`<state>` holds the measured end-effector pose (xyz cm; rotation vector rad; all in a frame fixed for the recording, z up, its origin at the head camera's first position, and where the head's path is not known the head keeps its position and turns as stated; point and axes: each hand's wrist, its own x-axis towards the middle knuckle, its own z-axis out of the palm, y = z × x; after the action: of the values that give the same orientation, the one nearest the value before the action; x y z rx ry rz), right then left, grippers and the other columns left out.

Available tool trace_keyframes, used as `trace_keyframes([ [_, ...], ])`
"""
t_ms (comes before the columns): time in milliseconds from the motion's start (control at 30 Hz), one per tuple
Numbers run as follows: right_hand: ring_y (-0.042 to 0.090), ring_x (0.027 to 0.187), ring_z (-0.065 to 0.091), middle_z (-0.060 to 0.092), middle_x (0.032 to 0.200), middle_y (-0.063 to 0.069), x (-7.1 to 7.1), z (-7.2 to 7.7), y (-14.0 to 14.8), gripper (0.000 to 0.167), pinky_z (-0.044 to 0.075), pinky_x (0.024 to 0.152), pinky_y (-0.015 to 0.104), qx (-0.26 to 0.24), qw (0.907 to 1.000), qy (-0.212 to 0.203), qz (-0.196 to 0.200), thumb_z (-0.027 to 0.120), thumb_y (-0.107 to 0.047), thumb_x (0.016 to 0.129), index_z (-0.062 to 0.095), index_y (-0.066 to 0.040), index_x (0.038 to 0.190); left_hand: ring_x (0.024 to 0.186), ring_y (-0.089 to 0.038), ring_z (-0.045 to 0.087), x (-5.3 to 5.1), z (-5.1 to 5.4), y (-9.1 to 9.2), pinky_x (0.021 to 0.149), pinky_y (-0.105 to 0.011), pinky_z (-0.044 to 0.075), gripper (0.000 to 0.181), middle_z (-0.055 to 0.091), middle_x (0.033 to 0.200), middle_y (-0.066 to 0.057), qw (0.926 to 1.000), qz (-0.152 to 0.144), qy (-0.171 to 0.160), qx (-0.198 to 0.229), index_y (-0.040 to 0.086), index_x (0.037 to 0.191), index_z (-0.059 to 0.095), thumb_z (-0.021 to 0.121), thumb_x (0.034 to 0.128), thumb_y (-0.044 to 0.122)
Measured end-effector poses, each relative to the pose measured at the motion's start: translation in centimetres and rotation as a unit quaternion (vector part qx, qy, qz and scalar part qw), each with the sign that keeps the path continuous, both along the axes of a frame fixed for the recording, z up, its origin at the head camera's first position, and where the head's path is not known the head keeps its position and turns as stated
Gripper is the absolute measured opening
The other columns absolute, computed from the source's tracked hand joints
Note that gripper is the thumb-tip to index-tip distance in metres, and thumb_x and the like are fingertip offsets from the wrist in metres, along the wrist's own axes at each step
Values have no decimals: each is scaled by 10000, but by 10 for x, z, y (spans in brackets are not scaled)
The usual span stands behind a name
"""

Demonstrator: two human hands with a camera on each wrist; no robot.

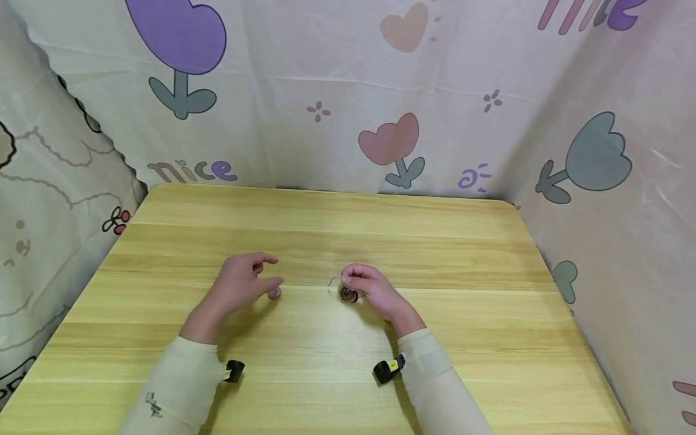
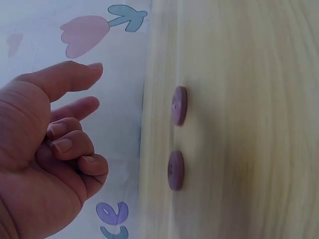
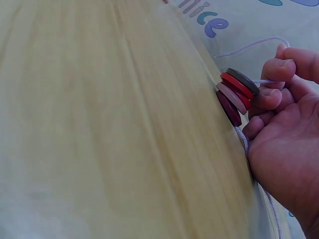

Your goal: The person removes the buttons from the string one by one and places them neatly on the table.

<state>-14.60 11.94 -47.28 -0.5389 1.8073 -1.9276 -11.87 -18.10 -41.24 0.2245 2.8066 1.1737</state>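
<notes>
My right hand (image 1: 375, 293) pinches a thin white string (image 3: 244, 139) between thumb and fingertips. Several buttons (image 3: 234, 93), dark grey, red, pink and maroon, are threaded on the string in a stack beside the fingers. The string's free end curves out past the fingertips. My left hand (image 1: 239, 281) is raised over the table with thumb and index finger apart, holding nothing. In the left wrist view, two mauve buttons (image 2: 179, 105) (image 2: 175, 170) are near it on the table. Only one loose button (image 1: 274, 293) shows in the head view, just by the left thumb.
The wooden table (image 1: 304, 374) has a pale grain and rounded far corners. A patterned cloth (image 1: 326, 72) with tulips and hearts hangs behind it and at both sides. Each sleeve carries a small black strap-on device (image 1: 388, 368) at the wrist.
</notes>
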Motion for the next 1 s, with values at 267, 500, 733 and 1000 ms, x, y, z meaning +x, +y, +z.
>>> trace_keyframes([
  [267, 236, 696, 496, 536, 808, 170, 0, 0, 0, 276, 449, 668, 326, -35, 10000, -1, 9, 519, -107, 1016, 521, 169, 1012, 503, -133, 242, -4, 2, 14, 517, -312, 274, 360, 255, 626, 21, 9994, -204, 135, 234, 9, 1175, 683, 764, 875, 190],
  [500, 236, 700, 503, 543, 812, 161, 0, 0, 0, 297, 454, 668, 326, -42, 10000, -42, -8, 531, -125, 1010, 525, 171, 1014, 516, -133, 260, -9, 0, 32, 527, -315, 293, 315, 267, 602, 31, 9980, -424, 355, 307, -1, 1143, 706, 759, 888, 176],
  [733, 237, 698, 501, 544, 814, 160, 1, 1, -1, 283, 451, 667, 336, -49, 10000, -65, -19, 529, -125, 1015, 533, 159, 1018, 537, -131, 261, -11, 0, 48, 542, -329, 297, 281, 295, 598, 32, 9965, -632, 484, 253, -8, 1116, 718, 738, 901, 172],
  [1000, 241, 704, 501, 539, 812, 150, 1, 2, -1, 307, 450, 679, 339, -40, 9999, -96, -49, 540, -147, 1013, 531, 159, 1025, 526, -126, 244, -12, 0, 58, 528, -315, 285, 265, 274, 590, 39, 9959, -717, 454, 313, 8, 1113, 721, 727, 912, 180],
])
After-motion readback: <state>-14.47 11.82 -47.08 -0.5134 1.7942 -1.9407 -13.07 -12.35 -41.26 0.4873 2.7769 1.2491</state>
